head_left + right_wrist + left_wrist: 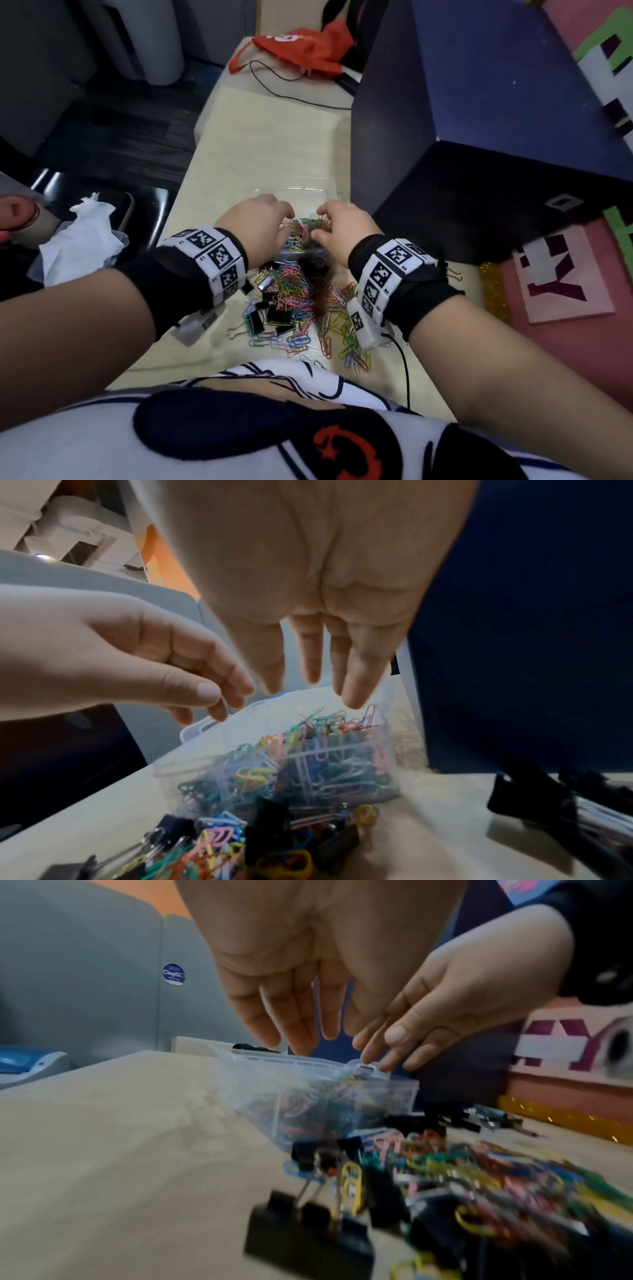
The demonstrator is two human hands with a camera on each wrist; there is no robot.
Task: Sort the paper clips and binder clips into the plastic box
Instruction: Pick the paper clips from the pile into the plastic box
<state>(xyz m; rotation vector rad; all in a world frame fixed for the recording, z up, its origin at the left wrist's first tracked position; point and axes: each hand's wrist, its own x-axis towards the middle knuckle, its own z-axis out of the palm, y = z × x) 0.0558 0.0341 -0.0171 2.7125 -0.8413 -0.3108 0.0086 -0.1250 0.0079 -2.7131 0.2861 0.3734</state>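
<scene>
Nearest the person's torso, at 6 o'clock on the pale table (239,144), loose coloured paper clips (346,334) lie scattered and heaped, mixed with black binder clips (278,314); more binder clips sit at 3 o'clock of the heap by the right wristband. Just past the heap, toward 12 o'clock, stands the clear plastic box (342,767), lid open, its compartments already packed with paper clips. Both hands hover over the box. Left hand (255,222) has fingers pointing down, loosely spread; in the right wrist view its thumb and forefinger seem to pinch a thin pale clip, but that is too blurred to tell. Right hand (342,222) hangs with straight, relaxed fingers, holding nothing visible. Farther at 1 o'clock is a dark blue partition (479,113); at 12 o'clock an orange bag (308,51).
</scene>
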